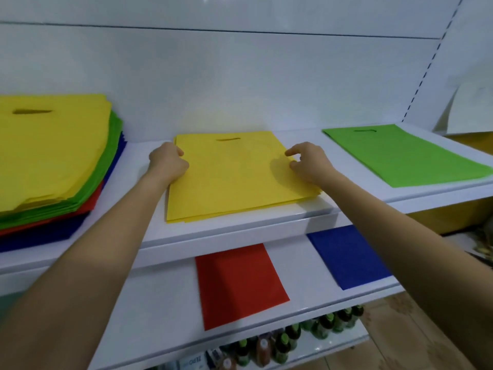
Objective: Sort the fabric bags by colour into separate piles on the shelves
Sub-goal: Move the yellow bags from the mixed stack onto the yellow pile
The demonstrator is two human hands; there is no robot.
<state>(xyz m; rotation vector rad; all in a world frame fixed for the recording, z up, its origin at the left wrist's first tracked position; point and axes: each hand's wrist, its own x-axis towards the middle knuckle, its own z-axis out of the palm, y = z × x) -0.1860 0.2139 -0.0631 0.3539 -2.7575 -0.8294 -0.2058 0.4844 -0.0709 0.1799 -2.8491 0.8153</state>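
**Hands at the edges of a yellow pile on white shelving**

White shop shelving is filling the view. Far left of the left hand point(168, 162), a mixed stack point(53, 156) is sitting on the upper shelf point(240, 228). The left hand is curling its fingers round the yellow pile point(234, 177), which is lying between both hands. The right hand point(306, 162) is resting on its right edge, fingers crooked, grip unclear. Right of it a green bag point(400, 156) is lying. Beneath the hands, a red bag point(240, 287) and a blue bag point(346, 257) are occupying the lower shelf point(160, 303), above bottles point(282, 343).

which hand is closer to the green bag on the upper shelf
Right. The right hand sits at the right edge of the yellow bag pile, the side facing the green bag; the left hand is at that pile's left edge, the whole pile farther away.
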